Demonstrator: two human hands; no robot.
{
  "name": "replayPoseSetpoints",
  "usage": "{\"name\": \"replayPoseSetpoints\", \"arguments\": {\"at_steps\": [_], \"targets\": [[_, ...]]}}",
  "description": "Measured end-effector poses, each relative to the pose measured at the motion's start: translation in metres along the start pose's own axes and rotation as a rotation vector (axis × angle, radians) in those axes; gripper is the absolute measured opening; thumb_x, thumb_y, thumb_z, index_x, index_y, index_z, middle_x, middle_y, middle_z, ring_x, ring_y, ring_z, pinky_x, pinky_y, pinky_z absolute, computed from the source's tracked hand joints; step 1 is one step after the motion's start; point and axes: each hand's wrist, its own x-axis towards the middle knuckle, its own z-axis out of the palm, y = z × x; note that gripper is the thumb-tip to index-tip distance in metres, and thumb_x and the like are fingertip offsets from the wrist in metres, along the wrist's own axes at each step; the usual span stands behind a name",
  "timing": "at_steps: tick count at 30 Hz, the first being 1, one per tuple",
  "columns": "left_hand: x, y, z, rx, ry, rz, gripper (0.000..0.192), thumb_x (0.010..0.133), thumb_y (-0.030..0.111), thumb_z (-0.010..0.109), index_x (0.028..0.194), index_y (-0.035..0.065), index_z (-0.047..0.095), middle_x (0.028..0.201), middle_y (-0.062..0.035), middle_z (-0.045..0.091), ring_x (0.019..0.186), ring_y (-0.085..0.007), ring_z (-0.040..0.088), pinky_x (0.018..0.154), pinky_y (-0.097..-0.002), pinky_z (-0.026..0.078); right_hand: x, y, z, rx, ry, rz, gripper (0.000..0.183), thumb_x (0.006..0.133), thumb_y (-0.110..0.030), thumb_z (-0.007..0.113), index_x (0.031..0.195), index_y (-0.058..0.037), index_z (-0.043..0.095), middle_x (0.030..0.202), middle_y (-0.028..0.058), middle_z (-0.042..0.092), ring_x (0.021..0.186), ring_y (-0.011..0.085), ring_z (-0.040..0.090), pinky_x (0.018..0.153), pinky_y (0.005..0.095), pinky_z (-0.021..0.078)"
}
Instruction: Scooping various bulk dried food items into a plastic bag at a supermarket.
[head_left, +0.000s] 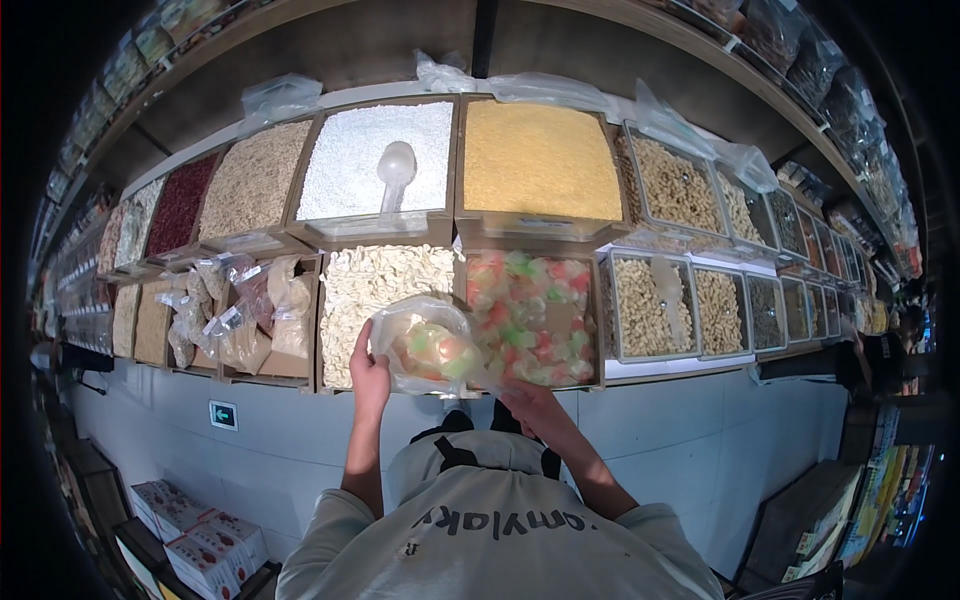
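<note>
My left hand (368, 375) grips the left rim of a clear plastic bag (390, 322), which hangs over the front of a bin of pale, curled dried pieces (386, 270). Red, green and whitish translucent chips (431, 349) show inside it. My right hand (529, 405) is closed on what looks like the handle of a clear plastic scoop (491, 371), whose head reaches to the bag's mouth; its bowl is hard to make out. Just right of the bag, a bin (598, 330) holds more of these coloured chips, with a bare brown patch of its bottom showing.
Behind stand bins of white grains (352, 150), with a scoop (396, 169) on top, and yellow grains (536, 157). Bagged goods (240, 322) fill bins at left; lidded bins of peanuts (649, 307) stand at right. Printed cartons (202, 536) are at lower left. A person (877, 356) is at far right.
</note>
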Motion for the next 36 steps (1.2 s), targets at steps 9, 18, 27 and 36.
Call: {"name": "replayPoseSetpoints", "arguments": {"at_steps": [9,18,27,36], "targets": [[-0.006,0.014,-0.003,-0.028,-0.009,-0.056,0.071,0.078,-0.014,0.042,0.147,0.0015,0.043,0.138,-0.0175,0.056,0.091,-0.0167,0.061,0.080,-0.0270,0.050,-0.016,-0.022,0.019,-0.524,0.124,-0.284,0.049,0.096,-0.034,0.059,0.130,0.0003,0.054,0.086,0.0226,0.068,0.080,0.0377,0.069,0.072,0.0427,0.0528],[-0.001,0.007,0.001,-0.014,0.003,0.010,0.071,0.077,-0.013,0.044,0.147,0.0011,0.044,0.125,-0.0166,0.064,0.071,-0.0111,0.056,0.068,-0.0242,0.048,-0.038,-0.045,0.030,-0.854,0.136,-0.331,0.048,0.097,-0.029,0.056,0.137,-0.0042,0.047,0.078,0.0194,0.067,0.076,0.0401,0.066,0.067,0.0462,0.0509],[-0.001,0.008,0.001,-0.031,0.010,0.009,0.070,0.078,-0.012,0.042,0.146,0.0004,0.044,0.123,-0.0162,0.064,0.069,-0.0099,0.054,0.066,-0.0237,0.047,-0.042,-0.048,-0.079,-0.938,0.636,-0.194,0.031,0.093,-0.025,0.061,0.117,-0.0069,0.065,0.085,0.0268,0.065,0.086,0.0469,0.063,0.072,0.0500,0.0498],[0.007,0.007,0.007,-0.033,-0.012,0.000,0.071,0.077,-0.013,0.042,0.147,0.0012,0.044,0.120,-0.0165,0.065,0.071,-0.0108,0.057,0.068,-0.0239,0.048,-0.019,0.019,-0.146,-0.695,0.594,-0.070,0.027,0.092,-0.027,0.059,0.101,-0.0032,0.069,0.087,0.0258,0.066,0.087,0.0450,0.063,0.075,0.0440,0.0505]]}}
